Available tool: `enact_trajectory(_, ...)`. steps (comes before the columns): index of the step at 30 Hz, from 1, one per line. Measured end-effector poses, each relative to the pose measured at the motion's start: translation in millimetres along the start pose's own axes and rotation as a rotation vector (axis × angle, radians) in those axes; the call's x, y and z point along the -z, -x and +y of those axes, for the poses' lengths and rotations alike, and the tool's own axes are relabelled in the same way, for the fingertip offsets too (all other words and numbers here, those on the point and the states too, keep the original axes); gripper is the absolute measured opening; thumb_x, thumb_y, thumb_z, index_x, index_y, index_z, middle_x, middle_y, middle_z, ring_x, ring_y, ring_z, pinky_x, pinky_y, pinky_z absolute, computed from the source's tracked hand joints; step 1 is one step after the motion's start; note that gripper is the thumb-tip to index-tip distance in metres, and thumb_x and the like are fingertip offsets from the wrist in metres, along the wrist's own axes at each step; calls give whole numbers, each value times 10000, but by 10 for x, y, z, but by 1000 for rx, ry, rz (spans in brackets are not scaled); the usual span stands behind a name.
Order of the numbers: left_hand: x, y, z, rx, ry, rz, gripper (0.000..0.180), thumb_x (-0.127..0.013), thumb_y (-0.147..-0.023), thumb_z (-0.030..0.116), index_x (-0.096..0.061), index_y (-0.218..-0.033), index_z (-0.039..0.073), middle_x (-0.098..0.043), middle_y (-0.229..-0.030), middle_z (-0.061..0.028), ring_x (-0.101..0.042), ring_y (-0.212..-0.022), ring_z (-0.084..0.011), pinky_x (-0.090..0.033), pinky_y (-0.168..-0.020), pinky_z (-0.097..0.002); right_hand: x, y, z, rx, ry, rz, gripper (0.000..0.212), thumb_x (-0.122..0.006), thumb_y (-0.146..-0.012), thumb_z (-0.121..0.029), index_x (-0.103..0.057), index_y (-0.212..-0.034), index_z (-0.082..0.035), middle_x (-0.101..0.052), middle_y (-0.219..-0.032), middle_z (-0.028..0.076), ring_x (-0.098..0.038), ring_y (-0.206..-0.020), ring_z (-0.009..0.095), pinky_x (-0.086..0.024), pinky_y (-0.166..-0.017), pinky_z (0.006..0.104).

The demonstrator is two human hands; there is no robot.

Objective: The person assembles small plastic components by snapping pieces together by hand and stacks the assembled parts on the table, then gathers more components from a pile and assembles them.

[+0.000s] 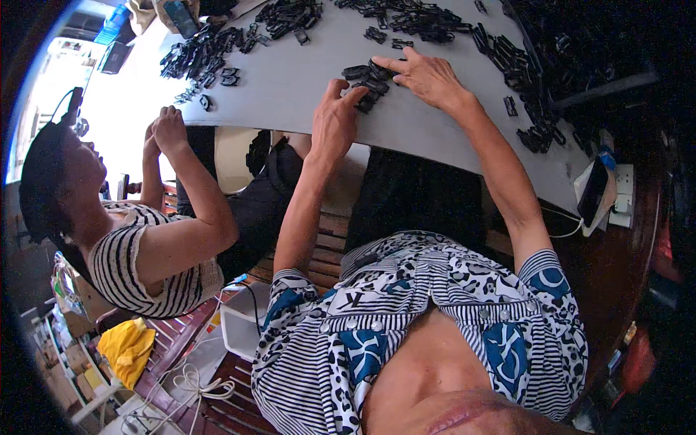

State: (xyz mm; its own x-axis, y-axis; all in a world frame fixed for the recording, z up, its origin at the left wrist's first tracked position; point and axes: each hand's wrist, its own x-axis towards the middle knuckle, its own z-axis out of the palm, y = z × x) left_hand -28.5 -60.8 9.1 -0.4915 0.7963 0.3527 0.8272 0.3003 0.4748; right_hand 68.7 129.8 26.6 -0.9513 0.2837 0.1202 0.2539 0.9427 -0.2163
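A small heap of black clip-like plastic pieces (pixel 368 85) lies on the pale table (pixel 275 94) between my two hands. My left hand (pixel 337 119) is at the heap's near left side, its thumb and forefinger apart and its thumb at the pieces. From the right, my right hand (pixel 428 78) reaches over the table with its forefinger stretched to the heap's upper edge. Its thumb stays apart from that finger. No piece can be seen held in either hand. The pieces' exact kind is too small to make out.
More black pieces lie in piles at the far left (pixel 196 58), far middle (pixel 424 22) and right (pixel 507 61). On my left sits a co-worker (pixel 152 239), hands raised at the table edge. A phone-like device (pixel 593 190) with a cable stands near the right edge.
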Motion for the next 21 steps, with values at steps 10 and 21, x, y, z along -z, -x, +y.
enact_trajectory(10,224,-150,-777,36,-43,169,492,-491,-693,-155,-693,-1053,113,-607,-1036,-135,-626,-923,-292,-506,-802,-340,-276,-655,-420,99,52,58,450,-550,-906,-295,-476,-1344,-369,-568,-1013,156,-626,-902,326,-506,-780,438)
enact_trajectory(21,657,-377,-1279,227,-155,198,532,-524,-657,-112,-686,-1090,150,-609,-954,-131,-617,-828,-280,-484,-759,-342,-289,-915,-348,-11,-84,187,218,-560,-881,-209,-571,-1070,-102,-577,-998,167,-619,-930,355,-508,-785,472)
